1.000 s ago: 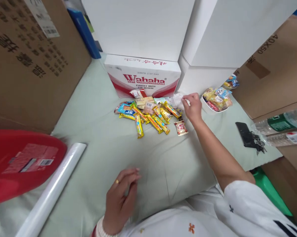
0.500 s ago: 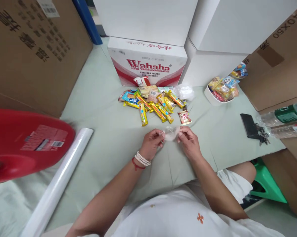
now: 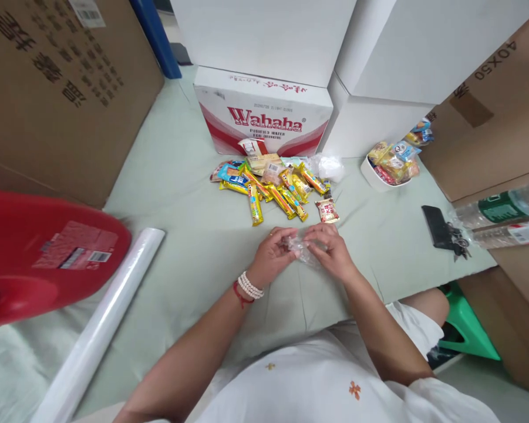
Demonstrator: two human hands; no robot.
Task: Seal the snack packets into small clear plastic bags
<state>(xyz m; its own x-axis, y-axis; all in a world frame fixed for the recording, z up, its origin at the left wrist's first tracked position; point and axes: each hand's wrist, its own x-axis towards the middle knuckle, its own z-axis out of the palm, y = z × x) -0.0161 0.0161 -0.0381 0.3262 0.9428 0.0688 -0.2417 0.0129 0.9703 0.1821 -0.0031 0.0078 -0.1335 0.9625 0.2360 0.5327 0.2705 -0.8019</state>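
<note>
A crumpled clear plastic bag [image 3: 307, 256] is held between my two hands, above the green cloth near the table's middle. My left hand [image 3: 273, 252] pinches its left side with thumb and fingers. From the right, my right hand [image 3: 330, 248] grips the same plastic, its fingers closed. Just beyond my hands lies a pile of snacks with yellow-wrapped bars [image 3: 282, 200]. One small red and white snack packet [image 3: 327, 210] rests at the pile's right, close to my right fingertips. A white crumpled plastic bag [image 3: 330, 168] sits behind it.
A Wahaha water carton [image 3: 264, 114] and white boxes [image 3: 383, 123] stand behind the pile. To the right are a white bowl of snacks [image 3: 381, 179], a black case with keys [image 3: 438, 226] and bottles [image 3: 506, 205]. On the left, a red jug [image 3: 48, 258] and plastic film roll [image 3: 110, 317].
My hands have come closer together, and the plastic stretched between them is now bunched up. The snack pile lies as before.
</note>
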